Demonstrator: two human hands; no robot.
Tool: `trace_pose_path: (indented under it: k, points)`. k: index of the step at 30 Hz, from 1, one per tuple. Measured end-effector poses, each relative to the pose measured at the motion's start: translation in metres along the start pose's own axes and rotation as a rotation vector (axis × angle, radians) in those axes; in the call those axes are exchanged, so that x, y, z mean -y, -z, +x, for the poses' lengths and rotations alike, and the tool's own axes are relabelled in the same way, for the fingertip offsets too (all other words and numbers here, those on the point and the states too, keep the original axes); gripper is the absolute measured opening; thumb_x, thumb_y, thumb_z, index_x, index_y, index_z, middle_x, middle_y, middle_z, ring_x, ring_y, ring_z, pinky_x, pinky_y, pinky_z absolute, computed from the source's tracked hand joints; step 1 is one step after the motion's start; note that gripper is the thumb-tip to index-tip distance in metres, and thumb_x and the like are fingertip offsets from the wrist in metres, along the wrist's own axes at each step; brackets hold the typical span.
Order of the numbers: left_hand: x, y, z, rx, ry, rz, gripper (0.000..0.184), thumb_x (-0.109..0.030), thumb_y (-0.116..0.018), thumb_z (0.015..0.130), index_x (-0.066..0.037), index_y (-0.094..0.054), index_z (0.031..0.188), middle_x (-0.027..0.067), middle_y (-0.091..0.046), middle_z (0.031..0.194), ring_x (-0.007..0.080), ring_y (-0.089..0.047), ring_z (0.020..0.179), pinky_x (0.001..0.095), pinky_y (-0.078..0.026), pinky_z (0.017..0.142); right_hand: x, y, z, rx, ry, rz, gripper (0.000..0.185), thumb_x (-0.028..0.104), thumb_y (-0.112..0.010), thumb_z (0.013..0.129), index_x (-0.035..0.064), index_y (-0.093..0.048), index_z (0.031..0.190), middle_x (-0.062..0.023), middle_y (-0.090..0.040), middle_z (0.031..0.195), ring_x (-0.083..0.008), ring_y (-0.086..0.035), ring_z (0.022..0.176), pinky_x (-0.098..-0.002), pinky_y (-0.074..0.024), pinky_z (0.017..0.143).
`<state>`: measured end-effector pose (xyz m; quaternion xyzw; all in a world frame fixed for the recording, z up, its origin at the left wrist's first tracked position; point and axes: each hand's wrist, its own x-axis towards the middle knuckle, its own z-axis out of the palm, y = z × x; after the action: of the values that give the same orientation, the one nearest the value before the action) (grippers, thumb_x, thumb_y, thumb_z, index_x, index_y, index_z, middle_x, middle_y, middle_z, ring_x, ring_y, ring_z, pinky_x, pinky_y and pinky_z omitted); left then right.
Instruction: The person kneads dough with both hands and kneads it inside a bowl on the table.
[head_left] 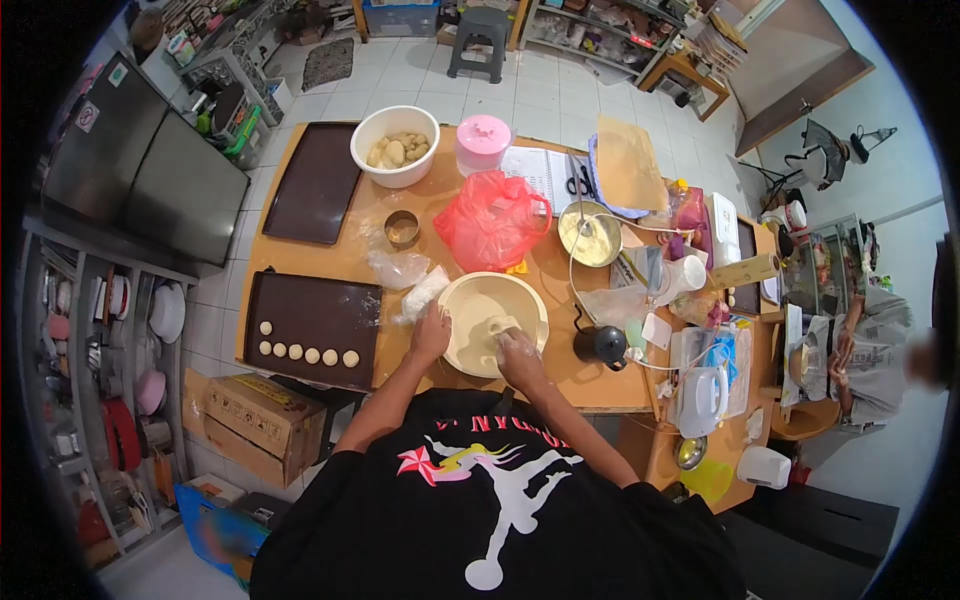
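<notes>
A cream-coloured bowl (463, 362) stands at the table's front edge, right before me. Its left rim is gripped by my left hand (431, 335), fingers closed against the side. Inside the bowl, my right hand (518, 358) is closed on a small pale lump of dough (499, 324); the fingertips are partly hidden. Touching distance from my left hand lies a white plastic bag (425, 294). To the left, a dark baking tray (310, 318) carries several small round dough balls (312, 355) near its front edge.
Behind the bowl sits a red plastic bag (492, 222). Farther back are a white tub (378, 178) of dough pieces, a pink container (483, 140) and a metal ring (402, 230). A metal bowl (612, 252) and a black jug (600, 346) stand right. Another person (870, 350) is far right.
</notes>
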<state>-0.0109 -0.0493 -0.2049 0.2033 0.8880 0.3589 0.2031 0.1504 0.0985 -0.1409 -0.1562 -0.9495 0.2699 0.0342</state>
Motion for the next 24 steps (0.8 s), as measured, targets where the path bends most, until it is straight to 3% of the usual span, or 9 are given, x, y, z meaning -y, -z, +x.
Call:
trace_pose_path:
  k: [2, 5, 11, 17, 20, 23, 24]
  points:
    - [0.001, -0.001, 0.002, -0.009, -0.021, -0.015, 0.033, -0.021, -0.050, 0.090, -0.001, -0.043, 0.115, 0.0312, -0.061, 0.095, 0.0493, -0.058, 0.090, 0.0565, -0.044, 0.080, -0.005, -0.010, 0.004, 0.105, 0.002, 0.028, 0.034, 0.008, -0.054, 0.079, -0.0045, -0.059, 0.110, -0.0246, -0.057, 0.115, -0.0406, -0.052, 0.111, -0.0448, -0.0436, 0.095]
    - [0.002, -0.002, 0.000, -0.037, -0.043, -0.011, 0.033, -0.021, -0.051, 0.090, -0.001, -0.043, 0.115, 0.0311, -0.061, 0.095, 0.0494, -0.058, 0.090, 0.0564, -0.044, 0.080, -0.001, -0.010, 0.017, 0.224, -0.003, -0.012, 0.029, 0.010, -0.054, 0.077, -0.0046, -0.061, 0.101, -0.0238, -0.058, 0.112, -0.0395, -0.057, 0.105, -0.0454, -0.0463, 0.091]
    - [-0.006, 0.004, 0.000, 0.014, 0.017, 0.011, 0.033, -0.021, -0.051, 0.090, -0.001, -0.043, 0.116, 0.0306, -0.061, 0.095, 0.0495, -0.058, 0.091, 0.0566, -0.045, 0.079, -0.006, -0.012, 0.057, 0.724, -0.131, -0.076, 0.042, 0.015, -0.051, 0.078, -0.0052, -0.057, 0.114, -0.0242, -0.052, 0.127, -0.0400, -0.054, 0.113, -0.0443, -0.0424, 0.098]
    - [-0.001, 0.000, 0.000, 0.030, 0.035, 0.038, 0.035, -0.021, -0.050, 0.090, -0.001, -0.042, 0.118, 0.0308, -0.062, 0.094, 0.0496, -0.058, 0.091, 0.0566, -0.045, 0.079, 0.023, -0.001, 0.067, 0.695, -0.155, -0.234, 0.040, 0.017, -0.052, 0.081, -0.0010, -0.059, 0.116, -0.0202, -0.050, 0.129, -0.0352, -0.052, 0.118, -0.0483, -0.0409, 0.097]
    - [-0.005, 0.004, -0.001, 0.026, 0.035, 0.044, 0.035, -0.021, -0.050, 0.090, -0.002, -0.042, 0.118, 0.0310, -0.062, 0.094, 0.0496, -0.058, 0.091, 0.0564, -0.045, 0.079, 0.013, -0.040, 0.059, 0.551, -0.103, -0.328, 0.040, 0.018, -0.050, 0.084, 0.0008, -0.057, 0.120, -0.0166, -0.049, 0.126, -0.0327, -0.048, 0.120, -0.0511, -0.0385, 0.096]
    - [-0.005, 0.005, -0.002, 0.002, 0.005, 0.017, 0.035, -0.021, -0.050, 0.090, -0.002, -0.042, 0.119, 0.0311, -0.062, 0.095, 0.0497, -0.058, 0.090, 0.0562, -0.045, 0.079, 0.011, -0.053, 0.039, 0.321, -0.061, -0.301, 0.042, 0.019, -0.049, 0.085, 0.0018, -0.054, 0.122, -0.0159, -0.048, 0.124, -0.0314, -0.044, 0.122, -0.0521, -0.0368, 0.094]
    - [-0.005, 0.004, -0.002, -0.006, -0.006, 0.001, 0.035, -0.021, -0.050, 0.090, -0.002, -0.042, 0.119, 0.0311, -0.062, 0.095, 0.0498, -0.058, 0.090, 0.0562, -0.045, 0.080, 0.017, -0.040, 0.036, 0.338, -0.025, -0.327, 0.043, 0.018, -0.048, 0.085, 0.0016, -0.053, 0.124, -0.0171, -0.049, 0.125, -0.0311, -0.043, 0.122, -0.0507, -0.0374, 0.092]
